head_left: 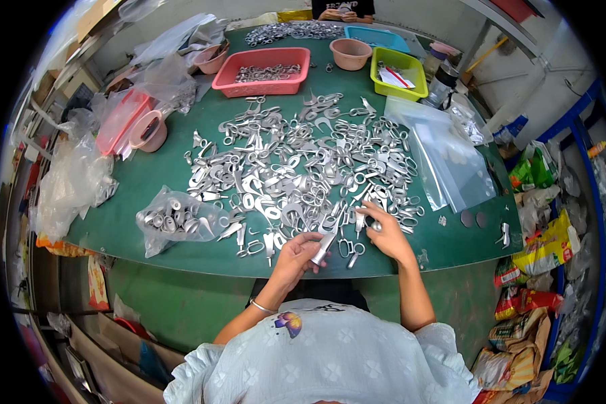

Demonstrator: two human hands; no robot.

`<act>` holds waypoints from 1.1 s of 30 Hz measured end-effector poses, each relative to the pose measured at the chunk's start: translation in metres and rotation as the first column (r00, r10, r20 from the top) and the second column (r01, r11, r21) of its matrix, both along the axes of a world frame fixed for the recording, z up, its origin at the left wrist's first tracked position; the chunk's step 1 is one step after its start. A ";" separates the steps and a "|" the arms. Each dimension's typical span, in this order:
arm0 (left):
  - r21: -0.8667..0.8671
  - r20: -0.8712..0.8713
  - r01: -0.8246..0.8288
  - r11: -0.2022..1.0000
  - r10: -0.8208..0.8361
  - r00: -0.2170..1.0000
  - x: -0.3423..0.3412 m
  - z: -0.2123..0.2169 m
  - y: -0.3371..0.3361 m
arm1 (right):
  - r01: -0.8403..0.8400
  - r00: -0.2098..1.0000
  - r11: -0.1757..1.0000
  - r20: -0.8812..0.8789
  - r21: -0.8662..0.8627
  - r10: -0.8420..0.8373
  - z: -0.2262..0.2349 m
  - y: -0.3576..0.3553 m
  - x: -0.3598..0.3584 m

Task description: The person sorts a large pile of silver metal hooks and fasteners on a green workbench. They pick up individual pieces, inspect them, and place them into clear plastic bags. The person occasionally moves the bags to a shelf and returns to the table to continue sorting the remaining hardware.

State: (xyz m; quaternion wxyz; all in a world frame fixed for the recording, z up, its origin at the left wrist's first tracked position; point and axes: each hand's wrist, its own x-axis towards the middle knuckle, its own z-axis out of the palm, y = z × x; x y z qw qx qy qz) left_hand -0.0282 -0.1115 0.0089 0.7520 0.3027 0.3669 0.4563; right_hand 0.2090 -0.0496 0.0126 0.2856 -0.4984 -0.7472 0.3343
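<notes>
My left hand [297,258] is closed round a silver metal part [326,246], long and tilted, its far end pointing up toward the heap. To its right, my right hand [389,236] reaches over the near edge of the heap with curled fingers. A bit of silver metal shows between those fingers, but its shape is mostly hidden. In front of both hands spreads a wide heap of loose silver metal parts [296,175], many with ring-shaped ends. Between the hands, a ringed part [345,248] lies near the table's front edge.
On the green table [148,236], a clear bag of metal parts [175,219] lies at left. Clear plastic bags [444,158] lie at right. Behind the heap stand a pink tray [262,89], a round tub [350,57] and a lime basket [400,86]. Another person's hands [338,15] show at the far edge.
</notes>
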 end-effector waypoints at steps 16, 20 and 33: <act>0.041 0.021 -0.228 0.973 0.227 0.974 -0.026 0.011 -0.007 | -0.055 0.829 0.873 -0.509 -0.485 -0.231 0.010 -0.038 -0.021; 0.076 -0.060 -0.216 0.973 0.220 0.974 -0.038 0.011 -0.010 | -0.446 0.893 0.760 -0.287 -0.473 0.346 0.020 -0.044 -0.020; 0.044 -0.180 0.269 0.962 -0.257 0.949 -0.040 0.006 -0.020 | 0.026 0.980 0.956 -0.182 -0.294 -0.082 -0.012 -0.008 -0.046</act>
